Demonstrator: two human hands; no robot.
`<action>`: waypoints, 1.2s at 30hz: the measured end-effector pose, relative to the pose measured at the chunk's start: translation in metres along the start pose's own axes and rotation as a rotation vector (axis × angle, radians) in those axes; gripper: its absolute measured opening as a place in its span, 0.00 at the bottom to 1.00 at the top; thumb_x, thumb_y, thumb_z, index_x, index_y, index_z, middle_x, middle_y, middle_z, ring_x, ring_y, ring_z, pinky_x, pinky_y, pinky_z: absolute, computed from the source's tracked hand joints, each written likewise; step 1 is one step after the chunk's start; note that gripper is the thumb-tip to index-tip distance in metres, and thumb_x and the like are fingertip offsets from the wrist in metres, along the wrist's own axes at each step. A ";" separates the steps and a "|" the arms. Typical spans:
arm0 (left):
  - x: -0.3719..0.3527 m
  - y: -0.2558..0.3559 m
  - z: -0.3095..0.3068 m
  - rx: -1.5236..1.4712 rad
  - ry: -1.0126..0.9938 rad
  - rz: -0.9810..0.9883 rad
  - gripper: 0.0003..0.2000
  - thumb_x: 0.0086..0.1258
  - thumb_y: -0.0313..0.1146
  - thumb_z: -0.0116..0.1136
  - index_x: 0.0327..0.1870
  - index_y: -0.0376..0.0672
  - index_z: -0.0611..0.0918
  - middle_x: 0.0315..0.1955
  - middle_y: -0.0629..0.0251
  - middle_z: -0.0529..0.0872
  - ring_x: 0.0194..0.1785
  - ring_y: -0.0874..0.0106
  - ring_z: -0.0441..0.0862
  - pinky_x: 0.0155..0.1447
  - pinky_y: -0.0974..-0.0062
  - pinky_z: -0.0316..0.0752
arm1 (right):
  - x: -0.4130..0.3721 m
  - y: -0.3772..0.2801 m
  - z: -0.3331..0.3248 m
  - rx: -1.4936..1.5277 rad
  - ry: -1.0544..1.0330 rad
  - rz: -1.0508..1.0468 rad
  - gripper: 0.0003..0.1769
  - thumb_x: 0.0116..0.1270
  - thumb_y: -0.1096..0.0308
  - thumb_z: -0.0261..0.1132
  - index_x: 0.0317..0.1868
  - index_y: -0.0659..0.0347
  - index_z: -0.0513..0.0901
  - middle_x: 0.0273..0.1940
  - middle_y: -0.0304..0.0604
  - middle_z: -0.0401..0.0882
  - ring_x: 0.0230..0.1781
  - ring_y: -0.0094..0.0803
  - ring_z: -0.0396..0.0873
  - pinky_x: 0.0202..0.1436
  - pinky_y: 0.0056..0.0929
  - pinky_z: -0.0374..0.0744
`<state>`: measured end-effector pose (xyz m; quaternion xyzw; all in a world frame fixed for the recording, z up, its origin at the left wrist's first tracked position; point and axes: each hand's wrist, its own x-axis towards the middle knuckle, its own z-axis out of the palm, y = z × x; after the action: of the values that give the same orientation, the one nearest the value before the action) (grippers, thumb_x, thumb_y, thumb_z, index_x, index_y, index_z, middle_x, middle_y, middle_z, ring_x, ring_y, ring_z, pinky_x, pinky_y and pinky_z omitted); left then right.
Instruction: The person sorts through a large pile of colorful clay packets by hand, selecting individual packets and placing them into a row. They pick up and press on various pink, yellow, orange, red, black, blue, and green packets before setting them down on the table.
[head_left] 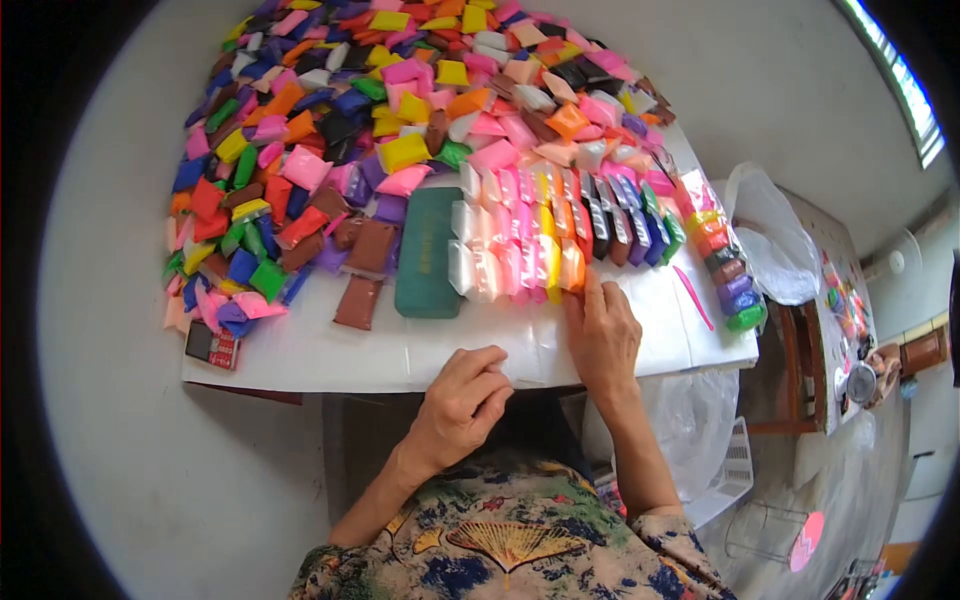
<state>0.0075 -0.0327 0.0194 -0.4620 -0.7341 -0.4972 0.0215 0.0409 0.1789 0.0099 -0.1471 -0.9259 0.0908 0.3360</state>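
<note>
Rows of small sealed packets of coloured modelling clay stand on edge on the white tabletop (500, 350), running from white through pink, yellow and orange to black, brown, blue and green. My right hand (606, 335) reaches to the near row, its thumb and fingertips around the near end of an orange clay packet (572, 262). My left hand (464, 408) is curled closed over the table's front edge, with nothing visible in it. Left of the rows lies a dark green box (428, 255), touching or nearly touching the white packets (461, 268).
A big heap of loose clay packets (404, 153) covers the back and left. A phone (212, 346) lies front left; brown packets (357, 302) lie beside the box. On the right are a pink tool (692, 298) and a filled multicolour pack (735, 280). Plastic bags (770, 245) hang beyond.
</note>
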 end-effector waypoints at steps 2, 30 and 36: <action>0.000 0.000 -0.002 -0.012 -0.010 0.017 0.06 0.62 0.19 0.65 0.38 0.33 0.83 0.51 0.54 0.82 0.45 0.61 0.81 0.52 0.67 0.77 | -0.001 -0.002 -0.004 0.000 -0.027 0.023 0.25 0.64 0.67 0.71 0.60 0.67 0.78 0.38 0.48 0.78 0.39 0.44 0.81 0.39 0.41 0.81; 0.064 -0.108 -0.171 0.912 0.334 -0.392 0.17 0.69 0.39 0.61 0.51 0.34 0.82 0.45 0.48 0.85 0.49 0.49 0.82 0.54 0.54 0.76 | -0.037 0.009 -0.020 0.238 0.119 -0.048 0.16 0.66 0.81 0.63 0.54 0.70 0.81 0.39 0.53 0.80 0.39 0.46 0.81 0.43 0.41 0.79; 0.067 -0.119 -0.188 1.005 0.273 -0.320 0.14 0.71 0.38 0.57 0.46 0.35 0.83 0.41 0.49 0.85 0.46 0.51 0.84 0.50 0.55 0.78 | -0.037 0.009 -0.020 0.246 0.138 -0.067 0.16 0.64 0.82 0.65 0.54 0.70 0.82 0.38 0.52 0.80 0.38 0.46 0.80 0.44 0.41 0.79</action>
<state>-0.1948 -0.1385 0.0625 -0.2083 -0.9331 -0.1375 0.2589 0.0825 0.1767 0.0003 -0.0796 -0.8868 0.1818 0.4173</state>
